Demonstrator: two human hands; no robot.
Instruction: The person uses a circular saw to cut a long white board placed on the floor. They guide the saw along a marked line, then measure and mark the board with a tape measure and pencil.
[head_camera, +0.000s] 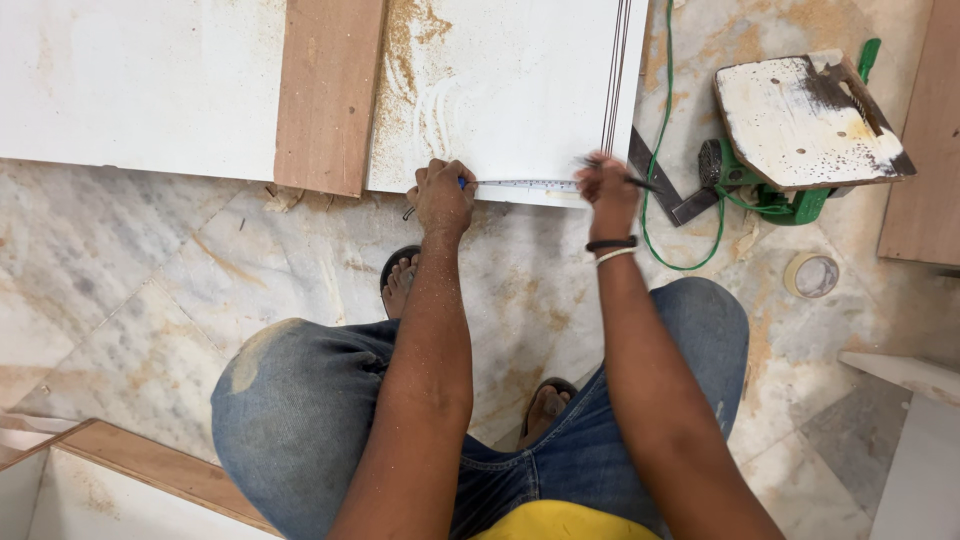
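- The person is squatting on the marble floor (150, 300), both arms reaching forward to the near edge of a white board (520, 90) lying flat there; squatting this close is putting both hands right over the edge being measured.
- The left hand (443, 195) is pressing down on one end of a tape measure (525, 184), fingers curled shut around its blue case, apparently pinning it so the blade is not sliding.
- The tape is running along the board's near edge, stretched from the left hand to the right, lying flat on the surface so its marks are sitting against the board.
- The right hand (605, 185) is gripping a pencil (640, 182) with fingers closed, the tip lying at the far end of the tape, just beside a set of thin dark lines (615, 75) running across the board.
- A brown wood strip (328, 90) is lying across the board, well apart from the hands, with sawdust (410, 60) scattered beside it.
- A metal square (668, 188) is resting on the floor just beyond the right hand, within easy reach.
- A green power saw (790, 150) is lying on its side near the board's corner, its green cord (660, 130) looping over the floor.
- A tape roll (811, 275) is sitting on the floor to the right.
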